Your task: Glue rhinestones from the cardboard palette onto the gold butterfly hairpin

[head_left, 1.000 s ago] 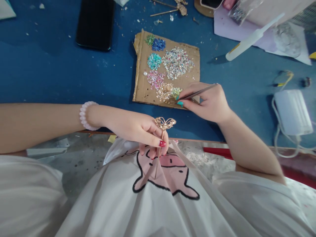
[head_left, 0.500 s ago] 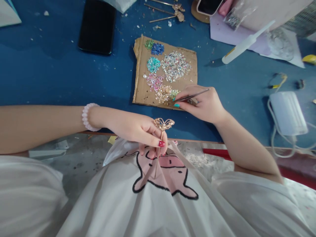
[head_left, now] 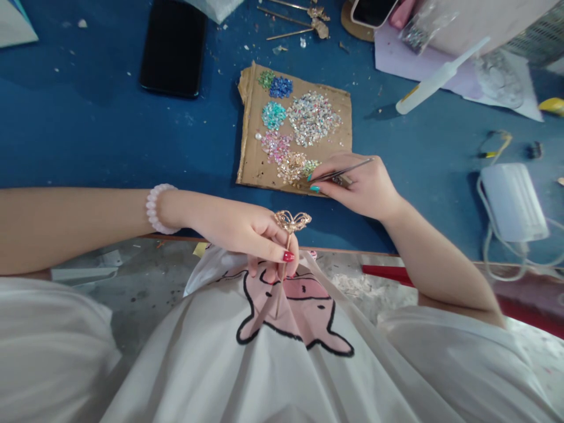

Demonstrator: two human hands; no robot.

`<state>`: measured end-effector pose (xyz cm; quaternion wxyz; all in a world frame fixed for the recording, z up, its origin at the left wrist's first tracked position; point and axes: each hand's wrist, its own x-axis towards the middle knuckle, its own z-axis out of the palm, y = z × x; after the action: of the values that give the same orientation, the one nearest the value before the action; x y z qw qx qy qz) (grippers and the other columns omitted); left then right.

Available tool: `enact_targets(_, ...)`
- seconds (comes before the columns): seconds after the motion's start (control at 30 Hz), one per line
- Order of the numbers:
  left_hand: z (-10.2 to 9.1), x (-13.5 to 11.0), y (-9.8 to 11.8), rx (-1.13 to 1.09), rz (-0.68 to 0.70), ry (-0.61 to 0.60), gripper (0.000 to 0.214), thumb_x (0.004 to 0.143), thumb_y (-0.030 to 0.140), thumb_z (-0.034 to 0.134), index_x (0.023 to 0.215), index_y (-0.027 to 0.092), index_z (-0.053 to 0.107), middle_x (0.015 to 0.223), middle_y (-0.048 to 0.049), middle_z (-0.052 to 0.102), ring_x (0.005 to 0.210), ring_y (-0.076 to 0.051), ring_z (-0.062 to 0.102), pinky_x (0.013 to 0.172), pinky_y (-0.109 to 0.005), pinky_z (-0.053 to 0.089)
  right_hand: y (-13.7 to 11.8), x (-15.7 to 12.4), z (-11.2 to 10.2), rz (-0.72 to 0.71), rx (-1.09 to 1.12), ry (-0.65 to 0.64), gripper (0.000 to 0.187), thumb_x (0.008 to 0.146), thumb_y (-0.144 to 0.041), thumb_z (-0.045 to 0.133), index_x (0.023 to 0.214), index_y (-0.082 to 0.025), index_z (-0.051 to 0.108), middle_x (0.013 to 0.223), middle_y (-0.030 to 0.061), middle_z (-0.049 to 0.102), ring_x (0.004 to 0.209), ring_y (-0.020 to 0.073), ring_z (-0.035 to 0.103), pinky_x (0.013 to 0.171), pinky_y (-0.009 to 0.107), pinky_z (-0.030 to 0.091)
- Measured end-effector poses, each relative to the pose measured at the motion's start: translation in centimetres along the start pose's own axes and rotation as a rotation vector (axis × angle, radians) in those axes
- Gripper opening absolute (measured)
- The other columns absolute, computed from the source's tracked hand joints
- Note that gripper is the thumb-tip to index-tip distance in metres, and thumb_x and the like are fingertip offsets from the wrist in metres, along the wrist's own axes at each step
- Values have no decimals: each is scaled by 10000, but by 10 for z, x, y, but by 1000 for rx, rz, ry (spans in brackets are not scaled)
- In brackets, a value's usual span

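Observation:
My left hand (head_left: pixel 259 238) is closed on a gold hairpin (head_left: pixel 293 221) with an openwork butterfly at its top; the thin stem points down over my shirt, just off the table's front edge. In my right hand (head_left: pixel 368 185) is a pair of metal tweezers (head_left: pixel 350 167), held between thumb and fingers. Its tips are low over the piece of cardboard (head_left: pixel 255 170), beside a heap of champagne-coloured rhinestones (head_left: pixel 291 167). Whether a stone is between the tips is too small to tell. Other heaps on the cardboard are silver (head_left: pixel 312 117), pink (head_left: pixel 276 145), turquoise (head_left: pixel 274 116), blue (head_left: pixel 281 87) and green.
A black phone (head_left: pixel 174 47) lies at the back left of the blue table (head_left: pixel 88 135). Several gold hairpins (head_left: pixel 319 26) are at the back. To the right are a white glue bottle with a long nozzle (head_left: pixel 425 85) and a white power adapter (head_left: pixel 513 202) with cables.
Almost nothing differs. My right hand with the tweezers has shifted very slightly to the left; my left hand and the hairpin are where they were.

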<state>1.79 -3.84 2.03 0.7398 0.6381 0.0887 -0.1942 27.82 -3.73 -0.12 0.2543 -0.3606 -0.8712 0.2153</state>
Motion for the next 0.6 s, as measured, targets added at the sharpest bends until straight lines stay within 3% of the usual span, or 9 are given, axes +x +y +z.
enact_targets(0.4,0,1,-1,-52,-6,7,269,1035,316,483,1081,204,723,1056,-46,729,866,-124,673,707,-160,528,1,-1,1,-5,-40,1,139,953,-280,637,970,-186,738,905,53,755,844,166,722,810,305,604)
enact_targets(0.6,1,0,0,-40,-21,20,299,1052,315,442,1069,202,719,1120,-51,725,924,-133,682,721,-157,540,1,-2,0,-13,-46,39,106,936,-281,654,929,-205,727,868,29,759,768,143,714,738,288,599)
